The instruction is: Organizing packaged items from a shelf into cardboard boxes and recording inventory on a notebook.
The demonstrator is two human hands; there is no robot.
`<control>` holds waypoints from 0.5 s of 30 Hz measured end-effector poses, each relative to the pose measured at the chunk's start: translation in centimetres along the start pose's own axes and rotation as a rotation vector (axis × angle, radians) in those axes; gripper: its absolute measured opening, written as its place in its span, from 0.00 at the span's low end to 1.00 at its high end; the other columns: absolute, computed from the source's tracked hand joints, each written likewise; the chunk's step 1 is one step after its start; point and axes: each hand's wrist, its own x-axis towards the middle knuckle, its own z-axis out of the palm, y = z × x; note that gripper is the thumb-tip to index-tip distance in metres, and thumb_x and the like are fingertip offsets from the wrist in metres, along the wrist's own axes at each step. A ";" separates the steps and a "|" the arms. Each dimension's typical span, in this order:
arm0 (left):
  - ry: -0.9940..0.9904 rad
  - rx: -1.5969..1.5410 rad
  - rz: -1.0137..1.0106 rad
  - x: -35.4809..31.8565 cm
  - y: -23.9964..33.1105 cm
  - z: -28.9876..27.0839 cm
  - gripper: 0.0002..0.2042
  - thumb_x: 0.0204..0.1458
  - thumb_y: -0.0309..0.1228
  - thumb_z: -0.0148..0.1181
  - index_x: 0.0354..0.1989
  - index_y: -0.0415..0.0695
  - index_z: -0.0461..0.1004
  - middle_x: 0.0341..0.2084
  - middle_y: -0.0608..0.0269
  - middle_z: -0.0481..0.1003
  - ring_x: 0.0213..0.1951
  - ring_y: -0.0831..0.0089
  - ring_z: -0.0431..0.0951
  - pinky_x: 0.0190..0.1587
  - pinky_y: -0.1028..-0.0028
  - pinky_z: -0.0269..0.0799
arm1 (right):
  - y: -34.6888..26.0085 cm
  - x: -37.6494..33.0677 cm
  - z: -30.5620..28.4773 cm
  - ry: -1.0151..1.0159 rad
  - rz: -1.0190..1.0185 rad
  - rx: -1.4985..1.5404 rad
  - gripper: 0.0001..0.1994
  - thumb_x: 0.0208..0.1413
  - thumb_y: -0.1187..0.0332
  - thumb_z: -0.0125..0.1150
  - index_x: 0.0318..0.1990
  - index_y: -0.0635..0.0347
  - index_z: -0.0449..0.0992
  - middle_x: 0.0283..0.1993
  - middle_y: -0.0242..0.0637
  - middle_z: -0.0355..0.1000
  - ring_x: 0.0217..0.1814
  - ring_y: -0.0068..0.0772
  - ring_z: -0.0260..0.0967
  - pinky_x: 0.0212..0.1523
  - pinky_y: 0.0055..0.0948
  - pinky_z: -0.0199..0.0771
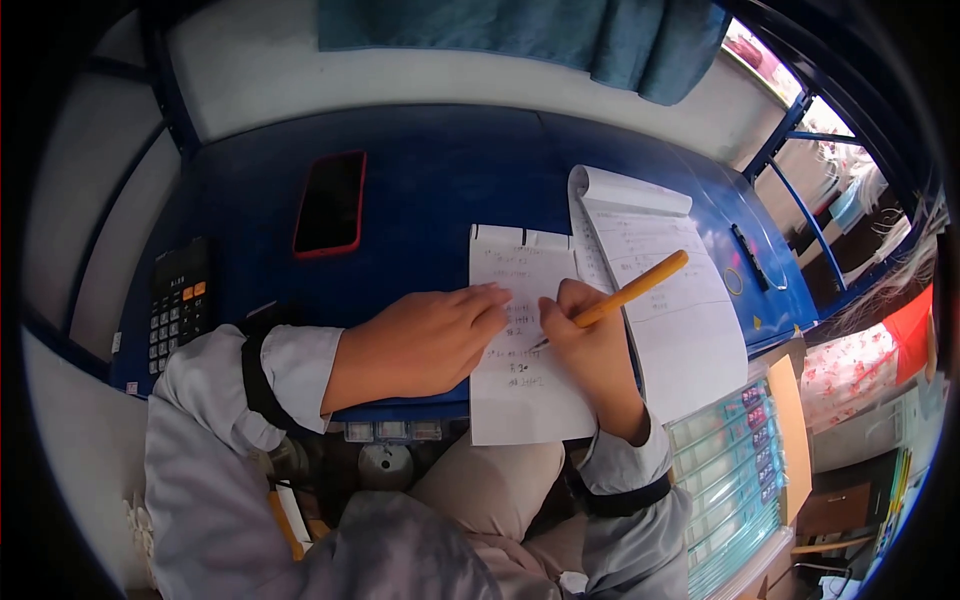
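Note:
A narrow white sheet (pixel 530 415) with handwritten lines lies at the desk's front edge, its lower end reaching past that edge. My left hand (pixel 425 335) rests palm down, fingers loosely extended, with the fingertips on the sheet's left side. A yellow-orange pen (pixel 640 285) is pinched in my right hand (pixel 590 350), its tip down at the writing in the middle of the sheet. Just right of this hand lies a notepad (pixel 690 350) with its upper pages rolled back and handwriting on the open page. The sheet partly overlaps the notepad's left side.
On the blue desk (pixel 430 170) are a red-edged phone (pixel 330 205), a black calculator (pixel 180 305) at the left, and a black pen (pixel 748 257) beside a yellow rubber band (pixel 734 282). A cardboard box (pixel 792 430) with clear-and-teal packages stands at lower right. Blue metal posts flank the desk.

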 end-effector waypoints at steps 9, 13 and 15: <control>0.007 0.010 -0.011 0.0 0.3 0.0 0.10 0.47 0.26 0.52 0.37 0.34 0.66 0.44 0.43 0.70 0.41 0.57 0.76 0.37 0.70 0.74 | 0.5 0.1 -0.2 0.077 -0.003 0.052 0.14 0.44 0.76 0.55 0.16 0.62 0.55 0.14 0.26 0.49 0.19 0.16 0.45 0.20 0.22 0.49; -0.031 0.014 -0.029 0.0 0.5 -0.3 0.09 0.49 0.24 0.52 0.38 0.35 0.67 0.48 0.46 0.69 0.43 0.58 0.76 0.35 0.70 0.76 | 0.0 -0.1 -0.2 0.122 0.012 0.043 0.14 0.44 0.76 0.54 0.15 0.61 0.55 0.14 0.25 0.49 0.19 0.15 0.45 0.20 0.22 0.47; -0.028 0.007 -0.030 0.0 0.5 -0.2 0.09 0.49 0.24 0.52 0.38 0.34 0.67 0.48 0.45 0.69 0.43 0.58 0.76 0.34 0.70 0.76 | 0.1 -0.1 -0.2 0.135 0.012 0.057 0.14 0.44 0.77 0.54 0.15 0.61 0.55 0.14 0.25 0.48 0.19 0.15 0.45 0.20 0.22 0.47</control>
